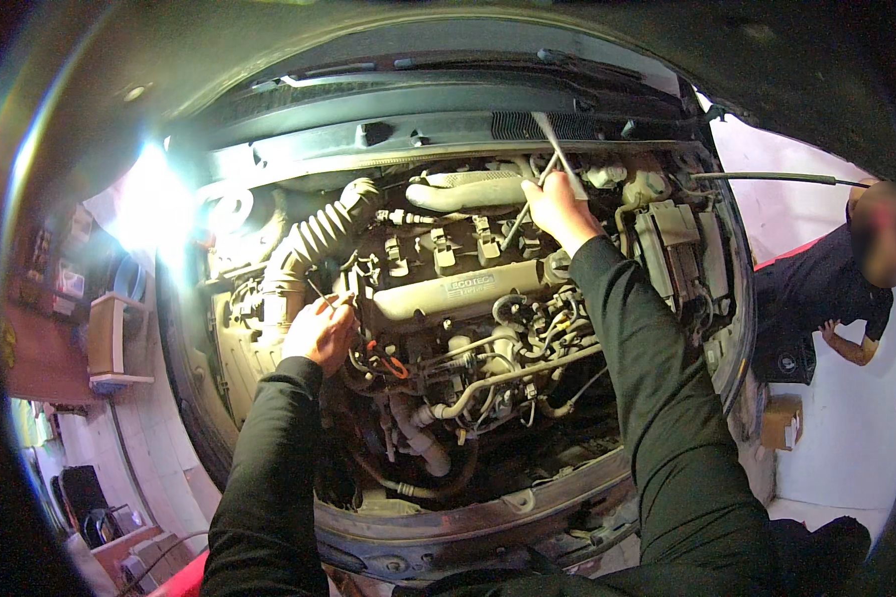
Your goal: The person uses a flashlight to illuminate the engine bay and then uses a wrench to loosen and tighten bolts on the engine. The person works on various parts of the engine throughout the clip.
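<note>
Under the raised dark hood [796, 85] of a car, two bare hands in black sleeves work over a dusty engine bay. Above the windshield side of the engine, the right hand [564, 211] has its fingers closed around a long, thin, pale metallic tool [555, 141], which slants through the fist. Its upper part rises toward the black slotted cowl panel [518, 125], while its lower end points down beside a row of dark ignition coils with pale tops [440, 251]; whether the tip touches anything cannot be made out. Just above the coils lies a rounded, light-grey air duct [473, 194], near the fist.

At the engine's left end, the left hand [321, 333] is bent, thumb and fingertips drawn close together. A thin, dark, rod-like piece shows by the fingertips, but I cannot tell whether they pinch it. This hand is just beside a thick, ribbed, beige intake hose [314, 239] and the end of a long, dusty, tan engine cover [458, 291]. Below and right of it sits a small, bright orange loop [393, 364] among hoses.

Along the bay's right side stands a boxy grey fuse housing [670, 249]. A glaring white lamp [154, 209] shines at the left. Beyond the right fender, another person in dark clothing [801, 289] is near a brown cardboard box [782, 423].
</note>
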The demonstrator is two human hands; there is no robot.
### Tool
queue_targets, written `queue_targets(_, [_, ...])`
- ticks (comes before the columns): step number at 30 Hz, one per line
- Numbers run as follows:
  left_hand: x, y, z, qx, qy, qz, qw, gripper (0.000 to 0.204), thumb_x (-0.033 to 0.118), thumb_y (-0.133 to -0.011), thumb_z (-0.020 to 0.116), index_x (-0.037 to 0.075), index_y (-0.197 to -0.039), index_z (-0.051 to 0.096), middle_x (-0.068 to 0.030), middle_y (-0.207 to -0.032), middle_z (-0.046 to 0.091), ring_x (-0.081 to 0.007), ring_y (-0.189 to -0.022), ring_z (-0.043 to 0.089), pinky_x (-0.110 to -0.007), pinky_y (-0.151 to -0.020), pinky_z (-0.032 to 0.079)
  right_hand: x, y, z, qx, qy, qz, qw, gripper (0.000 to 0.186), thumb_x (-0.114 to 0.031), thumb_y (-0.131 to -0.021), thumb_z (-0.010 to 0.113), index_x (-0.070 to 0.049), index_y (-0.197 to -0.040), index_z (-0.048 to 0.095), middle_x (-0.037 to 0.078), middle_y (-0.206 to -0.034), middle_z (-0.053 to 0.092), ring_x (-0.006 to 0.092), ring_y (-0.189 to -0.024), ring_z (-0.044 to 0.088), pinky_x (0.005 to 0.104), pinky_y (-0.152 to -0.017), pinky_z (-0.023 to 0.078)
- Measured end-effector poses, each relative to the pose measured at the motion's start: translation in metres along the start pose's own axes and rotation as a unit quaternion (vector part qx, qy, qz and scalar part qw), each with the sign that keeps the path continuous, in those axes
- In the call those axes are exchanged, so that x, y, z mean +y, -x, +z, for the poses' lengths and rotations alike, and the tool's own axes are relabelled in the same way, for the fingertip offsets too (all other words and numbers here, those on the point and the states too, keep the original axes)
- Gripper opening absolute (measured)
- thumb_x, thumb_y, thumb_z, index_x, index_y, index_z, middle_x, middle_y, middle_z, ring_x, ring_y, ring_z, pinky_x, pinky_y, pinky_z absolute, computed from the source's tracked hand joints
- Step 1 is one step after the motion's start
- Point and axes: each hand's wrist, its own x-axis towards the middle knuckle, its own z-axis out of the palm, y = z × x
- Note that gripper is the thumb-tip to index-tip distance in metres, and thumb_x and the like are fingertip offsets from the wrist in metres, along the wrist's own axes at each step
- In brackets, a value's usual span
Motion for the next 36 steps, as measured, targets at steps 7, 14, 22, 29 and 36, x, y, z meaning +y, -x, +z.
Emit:
queue_targets(7, [-0.004,0.002,0.002,-0.019,-0.027,0.0,0.999,0.033,0.015,-0.101,0.07,-0.002,-0.128,0.067,-0.0241,-0.127,0.074,-0.0447,-0.118,0.069,-0.052,-0.103,0.058,-0.001,0.0,-0.015,-0.049,-0.159,-0.032,0.985,0.033,-0.034,-0.096,0.073,-0.001,-0.089,0.075,0.021,-0.088,0.079,0.0384,-0.086,0.079,0.0473,-0.081,0.06])
queue_targets(14, [-0.005,0.0,0.002,-0.054,-0.031,-0.004,0.998,0.041,0.016,-0.1,0.07,-0.004,-0.136,0.065,-0.0248,-0.13,0.073,-0.0451,-0.12,0.069,-0.051,-0.104,0.059,-0.021,0.011,-0.025,0.036,0.05,-0.023,0.998,0.055,-0.051,-0.097,0.08,0.004,-0.091,0.077,0.029,-0.094,0.08,0.0455,-0.097,0.08,0.0514,-0.087,0.062])
queue_targets(22, [-0.004,0.001,0.0,-0.046,-0.022,-0.006,0.999,0.039,0.015,-0.1,0.07,-0.001,-0.135,0.065,-0.0258,-0.132,0.073,-0.0462,-0.118,0.069,-0.052,-0.101,0.06,0.002,-0.007,-0.029,-0.078,-0.132,-0.068,0.986,0.037,-0.034,-0.091,0.081,0.002,-0.089,0.077,0.024,-0.087,0.078,0.0385,-0.089,0.08,0.0478,-0.083,0.061])
queue_targets(29, [0.002,0.0,-0.003,-0.015,-0.009,-0.014,1.0,0.029,0.02,-0.1,0.072,0.004,-0.124,0.069,-0.0201,-0.122,0.075,-0.0418,-0.119,0.068,-0.052,-0.099,0.058,-0.011,0.01,-0.032,0.008,-0.014,-0.008,1.0,0.054,-0.052,-0.093,0.082,0.002,-0.091,0.078,0.028,-0.095,0.08,0.045,-0.097,0.08,0.0516,-0.086,0.062])
queue_targets(36, [0.004,-0.002,-0.005,-0.013,-0.021,0.001,1.0,0.038,0.014,-0.102,0.066,-0.002,-0.136,0.066,-0.024,-0.131,0.074,-0.0456,-0.123,0.069,-0.05,-0.106,0.059,-0.003,-0.003,-0.032,-0.055,0.003,-0.038,0.998,0.048,-0.048,-0.093,0.083,0.0,-0.091,0.079,0.027,-0.094,0.08,0.0443,-0.098,0.08,0.0521,-0.088,0.062])
